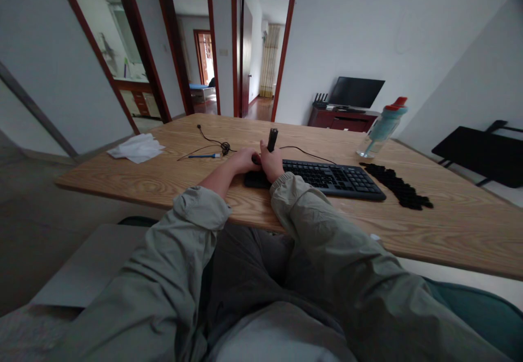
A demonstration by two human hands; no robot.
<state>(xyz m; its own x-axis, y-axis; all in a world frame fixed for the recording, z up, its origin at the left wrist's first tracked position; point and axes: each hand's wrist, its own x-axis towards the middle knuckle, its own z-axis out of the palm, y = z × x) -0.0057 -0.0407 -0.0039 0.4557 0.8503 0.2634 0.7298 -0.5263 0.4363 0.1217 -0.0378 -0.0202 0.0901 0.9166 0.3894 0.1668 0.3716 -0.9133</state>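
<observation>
A black keyboard [339, 179] lies on the wooden table, its left end under my hands. My right hand [272, 163] is closed around a slim black handle [272, 137] that points upward; its lower end is hidden, so I cannot tell what kind of tool it is. Close beside it, over the keyboard's left end, my left hand [245, 160] has its fingers bent together at a small dark thing [256, 158], too covered to name. To the left of my hands lie a blue thin brush [204, 155] and a tangled black cable [225, 148].
White crumpled cloth or tissue [137, 147] lies at the table's [134, 185] left. On the right stand a clear bottle with a red and teal lid [383, 128] and a black bumpy strip [396, 185]. Beyond the table are a monitor [357, 92] on a cabinet and open doorways.
</observation>
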